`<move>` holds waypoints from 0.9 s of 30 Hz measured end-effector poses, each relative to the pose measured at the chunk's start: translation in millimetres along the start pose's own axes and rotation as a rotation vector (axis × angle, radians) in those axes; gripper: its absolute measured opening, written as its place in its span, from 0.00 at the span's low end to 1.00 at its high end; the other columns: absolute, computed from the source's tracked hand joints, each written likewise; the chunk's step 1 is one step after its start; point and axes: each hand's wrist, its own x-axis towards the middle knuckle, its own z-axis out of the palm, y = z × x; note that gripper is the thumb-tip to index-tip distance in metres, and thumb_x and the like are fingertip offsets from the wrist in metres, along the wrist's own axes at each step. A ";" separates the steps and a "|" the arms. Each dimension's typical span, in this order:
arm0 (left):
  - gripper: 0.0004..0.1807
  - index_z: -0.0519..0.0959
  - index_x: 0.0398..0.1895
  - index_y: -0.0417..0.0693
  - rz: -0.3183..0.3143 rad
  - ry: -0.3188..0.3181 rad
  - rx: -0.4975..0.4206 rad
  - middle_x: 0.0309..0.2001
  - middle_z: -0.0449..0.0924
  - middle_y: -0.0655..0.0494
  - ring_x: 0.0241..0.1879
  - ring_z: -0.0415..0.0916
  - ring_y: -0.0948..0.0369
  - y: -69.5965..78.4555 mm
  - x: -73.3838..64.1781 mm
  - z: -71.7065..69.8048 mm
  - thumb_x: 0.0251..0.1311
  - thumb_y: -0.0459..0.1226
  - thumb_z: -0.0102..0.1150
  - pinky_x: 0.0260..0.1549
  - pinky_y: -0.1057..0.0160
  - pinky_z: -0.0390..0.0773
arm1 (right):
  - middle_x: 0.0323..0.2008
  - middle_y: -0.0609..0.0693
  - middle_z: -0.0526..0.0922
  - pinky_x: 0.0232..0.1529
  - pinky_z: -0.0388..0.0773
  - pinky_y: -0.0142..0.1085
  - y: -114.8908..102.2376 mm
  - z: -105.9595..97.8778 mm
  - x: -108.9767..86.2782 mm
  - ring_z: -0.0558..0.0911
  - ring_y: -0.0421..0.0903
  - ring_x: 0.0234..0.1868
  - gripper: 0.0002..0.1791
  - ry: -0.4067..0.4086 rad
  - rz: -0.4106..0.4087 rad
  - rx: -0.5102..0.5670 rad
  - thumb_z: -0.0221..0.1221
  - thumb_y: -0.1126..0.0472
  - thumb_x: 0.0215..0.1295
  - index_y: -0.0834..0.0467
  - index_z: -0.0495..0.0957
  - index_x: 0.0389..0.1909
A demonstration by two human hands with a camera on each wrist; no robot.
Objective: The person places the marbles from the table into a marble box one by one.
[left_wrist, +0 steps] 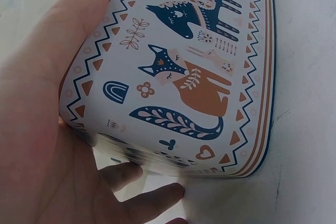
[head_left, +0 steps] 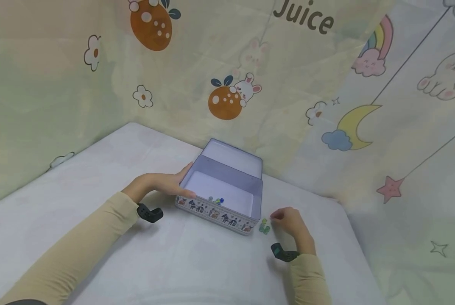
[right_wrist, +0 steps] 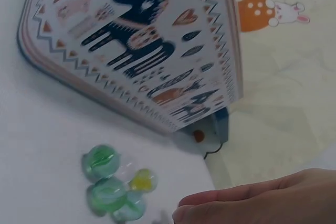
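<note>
A hinged tin box (head_left: 212,214) printed with animals stands on the table, its lid (head_left: 233,156) tipped back. My left hand (head_left: 170,183) grips the box's left front corner; the thumb lies at the front rim and the fingers (left_wrist: 152,203) reach along the side. Several small glass marbles (head_left: 216,201), some blue, lie inside near the front wall. Outside the right front corner sits a cluster of green and yellow marbles (right_wrist: 107,195). My right hand (head_left: 291,222) is just right of that cluster, apart from it, fingers relaxed. No held thing shows, though its fingertips are partly cut off in the right wrist view.
A white cloth covers the table (head_left: 196,262). Behind it hangs a printed curtain (head_left: 280,127) with oranges, rabbits and a moon, close to the raised lid. Dark wrist cameras (head_left: 149,213) sit on both wrists.
</note>
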 end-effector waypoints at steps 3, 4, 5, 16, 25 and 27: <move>0.65 0.15 0.66 0.56 -0.010 0.003 0.007 0.71 0.19 0.49 0.70 0.27 0.51 -1.2 -1.4 -1.7 0.46 0.63 0.56 0.66 0.45 0.41 | 0.34 0.53 0.84 0.41 0.77 0.43 -9.8 -9.1 -0.4 0.80 0.49 0.38 0.08 0.037 -0.018 -0.005 0.60 0.63 0.55 0.60 0.82 0.36; 0.66 0.15 0.66 0.56 -0.010 0.005 0.010 0.71 0.19 0.49 0.70 0.27 0.51 -1.2 -1.7 -2.3 0.45 0.64 0.56 0.66 0.45 0.41 | 0.35 0.53 0.84 0.41 0.77 0.43 -13.7 -13.0 -0.8 0.81 0.49 0.38 0.09 0.053 -0.029 -0.003 0.59 0.63 0.56 0.60 0.82 0.37; 0.66 0.15 0.66 0.55 -0.007 0.008 0.011 0.71 0.19 0.49 0.70 0.27 0.51 -1.1 -2.1 -2.8 0.44 0.65 0.56 0.66 0.45 0.41 | 0.35 0.53 0.84 0.41 0.77 0.43 -18.4 -17.0 -1.7 0.80 0.49 0.39 0.09 0.070 -0.031 0.006 0.59 0.62 0.56 0.60 0.82 0.38; 0.65 0.15 0.66 0.56 0.004 0.002 -0.017 0.71 0.19 0.49 0.70 0.26 0.52 -1.6 -4.2 -0.9 0.46 0.63 0.56 0.66 0.47 0.40 | 0.37 0.50 0.82 0.40 0.78 0.39 -87.7 -28.6 7.7 0.80 0.45 0.40 0.10 0.123 -0.203 0.067 0.59 0.62 0.57 0.57 0.82 0.40; 0.66 0.15 0.65 0.55 0.004 0.005 -0.010 0.71 0.19 0.48 0.70 0.27 0.51 -2.3 -3.3 0.7 0.45 0.64 0.56 0.66 0.47 0.40 | 0.31 0.49 0.83 0.34 0.77 0.33 -129.2 -7.0 48.1 0.79 0.41 0.32 0.08 -0.008 -0.265 -0.034 0.59 0.64 0.56 0.58 0.84 0.35; 0.66 0.15 0.65 0.54 0.006 0.003 -0.009 0.71 0.20 0.47 0.70 0.28 0.50 -1.6 -3.4 0.8 0.46 0.63 0.56 0.66 0.46 0.40 | 0.31 0.48 0.83 0.34 0.77 0.33 -133.0 -0.4 54.6 0.79 0.41 0.32 0.07 -0.037 -0.267 -0.054 0.59 0.64 0.55 0.58 0.84 0.34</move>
